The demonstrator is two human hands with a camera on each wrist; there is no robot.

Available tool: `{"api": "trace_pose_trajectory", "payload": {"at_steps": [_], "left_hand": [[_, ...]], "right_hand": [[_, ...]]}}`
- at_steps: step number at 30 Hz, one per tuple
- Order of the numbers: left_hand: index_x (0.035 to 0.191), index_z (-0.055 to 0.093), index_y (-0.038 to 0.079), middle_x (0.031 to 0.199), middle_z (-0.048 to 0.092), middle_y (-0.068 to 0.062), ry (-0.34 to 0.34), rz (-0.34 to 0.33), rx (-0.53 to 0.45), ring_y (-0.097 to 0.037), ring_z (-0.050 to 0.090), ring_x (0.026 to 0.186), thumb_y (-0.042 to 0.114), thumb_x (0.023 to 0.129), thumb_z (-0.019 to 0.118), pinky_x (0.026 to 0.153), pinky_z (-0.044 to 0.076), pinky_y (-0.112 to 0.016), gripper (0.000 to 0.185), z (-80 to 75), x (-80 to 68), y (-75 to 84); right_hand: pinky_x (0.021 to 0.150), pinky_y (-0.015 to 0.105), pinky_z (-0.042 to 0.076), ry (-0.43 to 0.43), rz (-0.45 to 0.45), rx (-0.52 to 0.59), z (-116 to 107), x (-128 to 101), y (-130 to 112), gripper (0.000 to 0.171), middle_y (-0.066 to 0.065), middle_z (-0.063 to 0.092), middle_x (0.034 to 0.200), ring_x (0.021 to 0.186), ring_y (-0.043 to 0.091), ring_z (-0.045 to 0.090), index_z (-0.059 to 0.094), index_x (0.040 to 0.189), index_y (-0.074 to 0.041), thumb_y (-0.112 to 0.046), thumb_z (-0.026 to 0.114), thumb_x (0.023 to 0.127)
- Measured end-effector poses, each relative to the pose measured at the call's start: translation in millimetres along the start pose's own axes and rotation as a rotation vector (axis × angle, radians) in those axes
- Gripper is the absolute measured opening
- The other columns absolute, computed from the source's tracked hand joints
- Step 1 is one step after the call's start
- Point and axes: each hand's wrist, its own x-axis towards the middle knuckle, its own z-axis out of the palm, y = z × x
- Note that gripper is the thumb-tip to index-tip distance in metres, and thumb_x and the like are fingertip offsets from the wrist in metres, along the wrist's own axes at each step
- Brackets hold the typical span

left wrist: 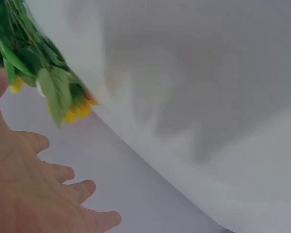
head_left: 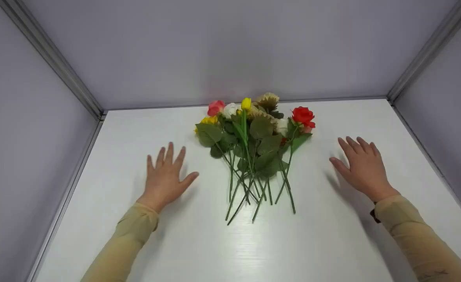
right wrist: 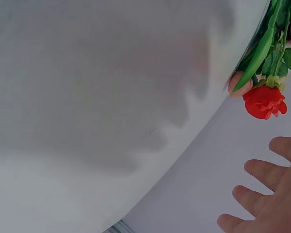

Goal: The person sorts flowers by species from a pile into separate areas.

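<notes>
Loose bunch of flowers (head_left: 269, 145), laid flat near the middle of the far edge of the desk (head_left: 214, 254), heads toward that edge, stems (head_left: 239, 203) crossing toward the near edge. Stems: thin, straight, green, rod-like. Leaves (head_left: 261, 127): broad, oval, matte green, overlapping. Heads: one red flower (head_left: 303, 116), ruffled and layered, on the side of the far right corner; one pink flower (head_left: 216, 108), rounded, toward the far left corner; one yellow flower (head_left: 208, 120), fringed, just beside; one white flower (head_left: 230, 110), softly folded; one yellow tulip (head_left: 246, 104), smooth, cup-shaped; beige flowers (head_left: 268, 101), shaggy, many-petalled. Left hand (head_left: 164, 180): raised above the left half of the desk, well apart from the stems, fingers and thumb fanned wide. Right hand (head_left: 365, 170): raised toward the right edge, apart from the red flower, fingers straight and lightly spread, thumb held out. Sleeves (head_left: 114, 250): tan cloth, softly wrinkled. Desk: white, smooth, faintly glossy. Walls (head_left: 136, 58): plain grey-lilac panels, ridged metal strips (head_left: 50, 58) at the joins.
</notes>
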Motion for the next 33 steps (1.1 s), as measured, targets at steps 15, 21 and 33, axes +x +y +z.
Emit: {"api": "trace_pose_trajectory", "payload": {"at_steps": [15,21,33], "left_hand": [[0.163,0.018,0.044,0.172,0.002,-0.006,-0.217,0.493,0.374,-0.036,0.000,0.156,0.077,0.098,0.033,0.117,-0.001,-0.071,0.074,30.9,88.5,219.0],[0.161,0.016,0.049,0.172,-0.003,-0.005,-0.286,0.426,0.463,-0.034,-0.007,0.156,0.084,0.092,0.028,0.113,0.001,-0.077,0.078,57.8,101.2,221.4],[0.162,0.001,0.046,0.170,-0.014,-0.001,-0.384,0.317,0.304,-0.031,-0.005,0.156,0.086,0.091,0.025,0.109,0.006,-0.082,0.085,65.0,87.3,175.5]], "right_hand": [[0.119,0.063,0.016,0.051,-0.063,0.040,18.1,16.7,-32.7,0.065,0.021,0.046,0.153,0.144,0.045,0.033,0.046,0.154,-0.006,-0.046,0.057,0.104],[0.119,0.063,0.017,0.044,-0.069,0.037,23.5,10.1,-32.2,0.065,0.021,0.047,0.153,0.144,0.045,0.034,0.045,0.154,-0.006,-0.044,0.060,0.103],[0.118,0.065,0.015,0.039,-0.107,0.057,28.8,11.9,-40.6,0.063,0.022,0.047,0.152,0.144,0.046,0.032,0.046,0.153,-0.005,-0.043,0.058,0.104]]}}
